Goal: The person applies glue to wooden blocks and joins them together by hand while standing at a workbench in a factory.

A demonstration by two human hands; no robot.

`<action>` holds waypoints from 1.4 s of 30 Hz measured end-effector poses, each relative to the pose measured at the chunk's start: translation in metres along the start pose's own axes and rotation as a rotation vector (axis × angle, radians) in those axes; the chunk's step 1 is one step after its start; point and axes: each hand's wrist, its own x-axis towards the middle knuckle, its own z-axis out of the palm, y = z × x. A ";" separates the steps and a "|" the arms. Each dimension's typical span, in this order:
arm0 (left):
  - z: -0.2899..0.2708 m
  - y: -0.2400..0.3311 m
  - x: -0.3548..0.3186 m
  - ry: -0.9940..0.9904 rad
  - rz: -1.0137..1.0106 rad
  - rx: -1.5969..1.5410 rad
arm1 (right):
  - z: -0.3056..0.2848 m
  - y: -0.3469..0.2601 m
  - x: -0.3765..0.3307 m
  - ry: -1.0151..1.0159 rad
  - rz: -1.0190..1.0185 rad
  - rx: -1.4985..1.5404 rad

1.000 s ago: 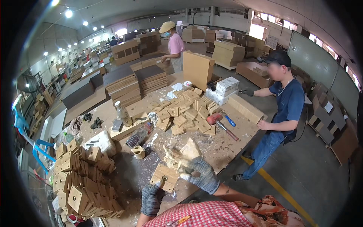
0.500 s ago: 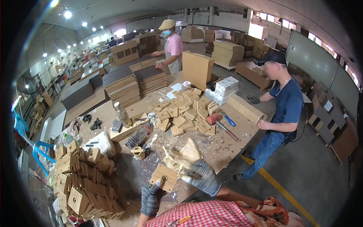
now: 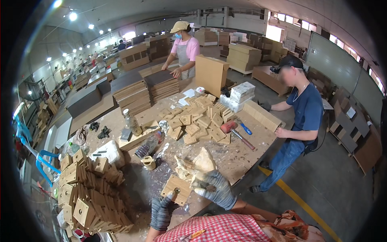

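Observation:
My left hand (image 3: pixel 162 213), in a grey striped knit glove, grips a square wooden block (image 3: pixel 176 190) by its near left edge, the thumb on its face. The block has a round hole in the middle and small holes near the corners. Against the block's right side is my right hand (image 3: pixel 217 190), gloved the same way and closed on a cream-coloured rag (image 3: pixel 203 162). Part of the rag spreads over the table beyond the fingers. To my left rise tall stacks of similar wooden blocks (image 3: pixel 90 193); a loose heap of them (image 3: pixel 197 121) lies farther out.
On the worktable (image 3: pixel 238 161) are a red-headed mallet (image 3: pixel 238 133), a blue-handled tool (image 3: pixel 245 128), a plastic bottle (image 3: pixel 148 146), a small pot (image 3: pixel 148 162) and a glass jar (image 3: pixel 132 123). One co-worker (image 3: pixel 302 109) stands right, another (image 3: pixel 187 50) behind stacked panels (image 3: pixel 162 84).
The far co-worker has turned toward the stacked panels and now has both hands on them. My hands, the block and the rag look almost the same.

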 end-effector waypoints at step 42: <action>-0.045 -0.042 -0.027 0.095 0.030 0.486 | 0.063 -0.001 0.021 -0.412 -0.476 -0.314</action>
